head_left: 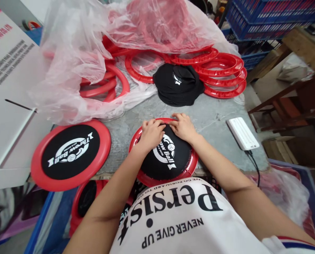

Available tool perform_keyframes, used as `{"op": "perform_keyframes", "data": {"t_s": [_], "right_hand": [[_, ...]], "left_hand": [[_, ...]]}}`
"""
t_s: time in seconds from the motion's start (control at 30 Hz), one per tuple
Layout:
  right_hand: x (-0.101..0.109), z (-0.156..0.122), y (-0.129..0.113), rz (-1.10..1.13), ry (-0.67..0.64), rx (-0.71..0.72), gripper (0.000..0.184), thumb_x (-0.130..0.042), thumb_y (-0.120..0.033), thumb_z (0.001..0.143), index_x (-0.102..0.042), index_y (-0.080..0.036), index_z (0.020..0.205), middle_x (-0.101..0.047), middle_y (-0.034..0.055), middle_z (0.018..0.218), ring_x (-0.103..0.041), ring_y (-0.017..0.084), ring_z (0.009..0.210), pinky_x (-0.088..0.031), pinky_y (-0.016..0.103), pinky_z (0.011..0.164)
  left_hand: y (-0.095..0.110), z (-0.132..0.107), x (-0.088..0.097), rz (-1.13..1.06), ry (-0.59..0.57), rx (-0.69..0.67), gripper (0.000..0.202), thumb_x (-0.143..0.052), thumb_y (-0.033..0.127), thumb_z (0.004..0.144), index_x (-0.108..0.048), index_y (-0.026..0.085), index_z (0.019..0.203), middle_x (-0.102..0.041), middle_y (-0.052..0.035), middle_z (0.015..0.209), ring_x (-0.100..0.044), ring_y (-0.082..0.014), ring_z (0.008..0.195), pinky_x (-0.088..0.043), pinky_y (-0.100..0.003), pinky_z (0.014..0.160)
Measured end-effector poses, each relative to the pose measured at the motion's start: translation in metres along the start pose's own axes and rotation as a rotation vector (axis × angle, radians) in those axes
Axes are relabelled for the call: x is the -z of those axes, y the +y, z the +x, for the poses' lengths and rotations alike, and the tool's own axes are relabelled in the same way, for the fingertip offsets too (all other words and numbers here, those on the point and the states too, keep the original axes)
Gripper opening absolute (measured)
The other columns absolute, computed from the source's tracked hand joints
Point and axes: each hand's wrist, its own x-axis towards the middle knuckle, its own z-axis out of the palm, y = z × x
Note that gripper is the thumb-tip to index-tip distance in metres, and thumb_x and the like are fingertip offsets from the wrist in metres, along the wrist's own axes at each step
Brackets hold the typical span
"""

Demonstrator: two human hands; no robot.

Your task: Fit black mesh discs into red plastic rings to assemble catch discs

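While the left hand (151,133) and right hand (183,127) clamp together on the far edge of the black cover (162,162), its red ring (150,180) lies at the table's (213,116) near edge, beside a second disc (70,154).

Landmark: disc (168,160) at the near bench (215,116) edge; my left hand (152,132) and right hand (183,126) rest on its far rim. Left of it, a second disc (70,155) overhangs the edge. Behind it, a cloth pile (177,84), then stacked rings (221,70), partly under a plastic bag (75,53). Right: a power bank (242,133).
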Motion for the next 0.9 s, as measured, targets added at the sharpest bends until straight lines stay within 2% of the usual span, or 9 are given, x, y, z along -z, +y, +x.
{"op": "perform_keyframes", "data": {"t_s": [0.1,0.23,0.3,0.4,0.53,0.67,0.77,0.83,0.9], "right_hand": [[0.000,-0.003,-0.003,-0.066,-0.039,-0.037,0.041,-0.047,-0.037,0.103,-0.073,-0.021,0.130,-0.062,0.0162,0.138,-0.051,0.036,0.122,-0.043,0.052,0.103],[-0.006,-0.004,0.004,0.022,-0.017,-0.053,0.044,-0.047,-0.036,0.103,-0.067,-0.018,0.139,-0.065,0.0158,0.133,-0.054,0.034,0.118,-0.042,0.050,0.106],[-0.010,-0.003,0.010,0.127,0.012,-0.060,0.042,-0.049,-0.035,0.103,-0.068,-0.017,0.135,-0.067,0.0154,0.130,-0.056,0.032,0.118,-0.042,0.049,0.108],[-0.010,-0.001,0.021,0.373,0.100,-0.081,0.035,-0.051,-0.035,0.101,-0.074,-0.019,0.122,-0.070,0.0135,0.124,-0.059,0.029,0.117,-0.042,0.047,0.110],[0.012,-0.012,0.035,0.623,0.269,-0.146,0.029,-0.056,-0.043,0.098,-0.077,-0.026,0.106,-0.074,0.0084,0.112,-0.064,0.026,0.108,-0.046,0.047,0.104],[0.044,-0.055,0.046,0.631,0.276,-0.202,0.027,-0.060,-0.048,0.095,-0.078,-0.028,0.100,-0.077,0.0067,0.108,-0.067,0.026,0.106,-0.049,0.047,0.103],[0.060,-0.106,0.055,0.581,0.255,-0.300,0.030,-0.062,-0.052,0.093,-0.079,-0.028,0.095,-0.079,0.0067,0.101,-0.070,0.027,0.099,-0.053,0.047,0.097],[0.070,-0.143,0.064,0.566,0.312,-0.386,0.031,-0.065,-0.057,0.089,-0.080,-0.030,0.090,-0.079,0.0073,0.096,-0.072,0.028,0.093,-0.055,0.049,0.093],[0.083,-0.176,0.080,0.543,0.478,-0.519,0.028,-0.069,-0.058,0.087,-0.081,-0.032,0.088,-0.079,0.0093,0.090,-0.073,0.028,0.086,-0.055,0.050,0.088]], "left_hand": [[0.002,-0.004,-0.007,0.034,-0.008,0.031,0.033,-0.058,0.023,0.095,-0.072,0.024,0.125,-0.065,-0.0093,0.142,-0.053,-0.0367,0.133,-0.036,-0.063,0.112],[-0.011,-0.008,-0.012,-0.154,0.044,0.054,0.027,-0.058,0.021,0.093,-0.074,0.023,0.114,-0.064,-0.0083,0.144,-0.055,-0.0300,0.135,-0.040,-0.054,0.116],[-0.018,-0.010,-0.009,-0.258,0.106,0.056,0.026,-0.056,0.019,0.092,-0.075,0.022,0.111,-0.063,-0.0085,0.145,-0.055,-0.0274,0.136,-0.042,-0.051,0.117],[-0.027,-0.015,0.000,-0.376,0.234,0.086,0.032,-0.055,0.022,0.092,-0.073,0.022,0.119,-0.063,-0.0099,0.143,-0.058,-0.0258,0.135,-0.043,-0.049,0.118],[-0.033,-0.028,0.012,-0.483,0.416,0.190,0.037,-0.057,0.026,0.093,-0.067,0.023,0.127,-0.068,-0.0100,0.132,-0.065,-0.0227,0.121,-0.049,-0.045,0.113],[-0.034,-0.052,0.012,-0.662,0.659,0.366,0.045,-0.054,0.028,0.096,-0.054,0.025,0.140,-0.068,-0.0099,0.128,-0.071,-0.0156,0.100,-0.057,-0.036,0.099],[-0.031,-0.078,0.009,-0.680,0.814,0.440,0.039,-0.052,0.028,0.098,-0.054,0.024,0.137,-0.067,-0.0107,0.127,-0.071,-0.0154,0.097,-0.058,-0.036,0.096],[-0.024,-0.096,0.009,-0.623,0.854,0.419,0.037,-0.053,0.028,0.099,-0.055,0.024,0.135,-0.066,-0.0105,0.126,-0.071,-0.0166,0.098,-0.058,-0.039,0.097],[-0.014,-0.110,0.011,-0.518,0.816,0.318,0.036,-0.055,0.025,0.098,-0.057,0.026,0.134,-0.067,-0.0089,0.123,-0.071,-0.0181,0.100,-0.058,-0.042,0.099]]}}
